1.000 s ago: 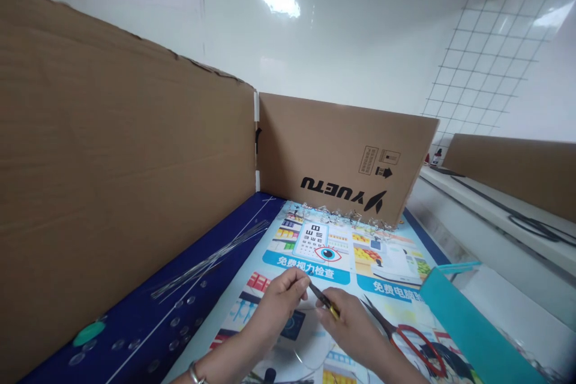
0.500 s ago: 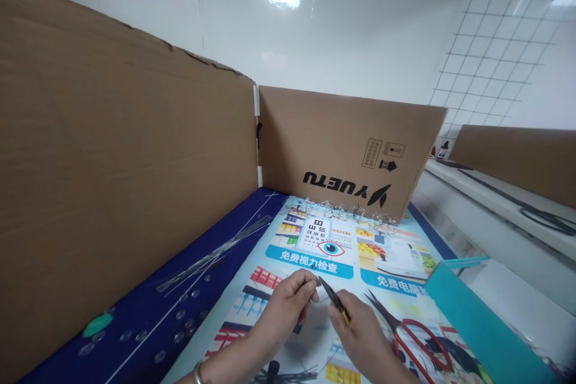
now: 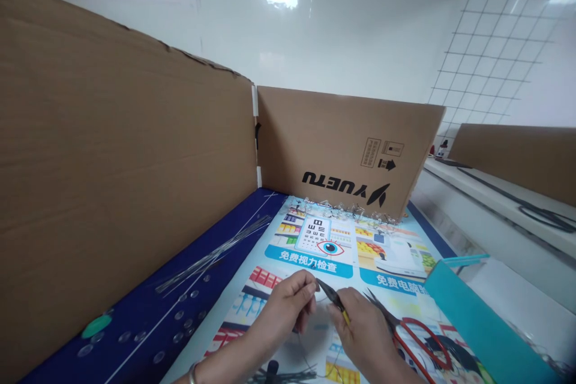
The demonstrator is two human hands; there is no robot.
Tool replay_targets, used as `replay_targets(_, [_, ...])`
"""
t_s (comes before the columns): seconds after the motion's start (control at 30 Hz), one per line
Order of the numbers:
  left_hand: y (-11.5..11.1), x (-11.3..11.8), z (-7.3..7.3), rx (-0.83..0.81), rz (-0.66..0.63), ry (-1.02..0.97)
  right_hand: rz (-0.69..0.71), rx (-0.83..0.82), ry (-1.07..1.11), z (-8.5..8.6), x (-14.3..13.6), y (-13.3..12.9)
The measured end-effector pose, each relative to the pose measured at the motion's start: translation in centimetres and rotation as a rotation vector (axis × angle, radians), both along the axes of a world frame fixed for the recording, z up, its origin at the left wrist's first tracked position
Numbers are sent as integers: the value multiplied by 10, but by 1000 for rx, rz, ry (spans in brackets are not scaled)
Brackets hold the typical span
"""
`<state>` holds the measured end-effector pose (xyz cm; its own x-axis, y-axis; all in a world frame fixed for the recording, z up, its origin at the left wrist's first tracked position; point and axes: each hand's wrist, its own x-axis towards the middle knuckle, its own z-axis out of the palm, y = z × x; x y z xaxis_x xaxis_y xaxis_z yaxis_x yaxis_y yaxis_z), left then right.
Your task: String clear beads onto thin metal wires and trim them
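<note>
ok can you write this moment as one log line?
left hand: fingers together near pliers | right hand: holds pliers | scissors: beside right hand | wires: on blue surface

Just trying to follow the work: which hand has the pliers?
The right hand: the dark-tipped pliers jut from its grip toward the left hand, which pinches thumb to finger without pliers.

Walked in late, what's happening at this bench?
Someone's right hand holds pliers, tips up against the left hand, whose fingers are pinched together. Thin wire hangs below the hands; how it's gripped is too fine to tell. Scissors lie beside the right hand, loose wires and clear discs off to the left. Small wiry pieces line the foot of the far cardboard.
</note>
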<state>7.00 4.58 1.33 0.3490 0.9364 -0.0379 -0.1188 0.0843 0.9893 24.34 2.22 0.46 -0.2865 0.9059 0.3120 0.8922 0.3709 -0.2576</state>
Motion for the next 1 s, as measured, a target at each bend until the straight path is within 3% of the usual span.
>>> replay_targets(0.33, [-6, -1, 11, -255, -79, -249, 21, 577, -413, -6, 14, 8])
replay_targets(0.57, [-14, 4, 18, -477, -27, -394, 72, 700, -521, -7, 24, 12])
replay_targets(0.83, [-40, 17, 28, -600, 59, -554, 142, 768, -398, -16, 32, 21])
replay_targets(1.0, [-49, 21, 34, -656, 106, -595, 98, 791, -331, -23, 23, 20])
